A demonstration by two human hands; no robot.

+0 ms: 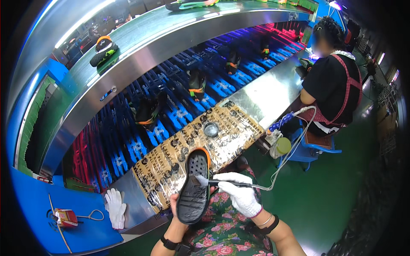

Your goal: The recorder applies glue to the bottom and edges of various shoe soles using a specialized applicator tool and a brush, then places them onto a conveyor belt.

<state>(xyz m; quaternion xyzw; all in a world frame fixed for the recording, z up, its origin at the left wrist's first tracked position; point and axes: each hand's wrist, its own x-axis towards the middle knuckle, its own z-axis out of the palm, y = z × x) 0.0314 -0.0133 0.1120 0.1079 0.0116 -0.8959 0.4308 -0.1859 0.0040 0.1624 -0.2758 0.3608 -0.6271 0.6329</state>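
My bare left hand (pixel 174 205) grips a black shoe sole (pixel 193 198) with an orange rim at its far end. The inside of the sole faces up, with small round hollows at the far part and a shiny wet-looking near part. In a white glove, my right hand (pixel 241 195) is closed round a black-handled brush (pixel 218 182) joined to a pale hose. The brush's light bristles touch the middle of the sole. The fingers of my left hand are mostly hidden under the sole.
A worktop covered with film-wrapped cardboard (pixel 164 183) carries a small round dish (pixel 211 129). Beyond it runs a slatted conveyor (pixel 171 115) with several shoes; a green belt (pixel 149 32) lies above. A white glove (pixel 115 208) rests at left. A co-worker (pixel 331 81) sits at right near a hose (pixel 294 147).
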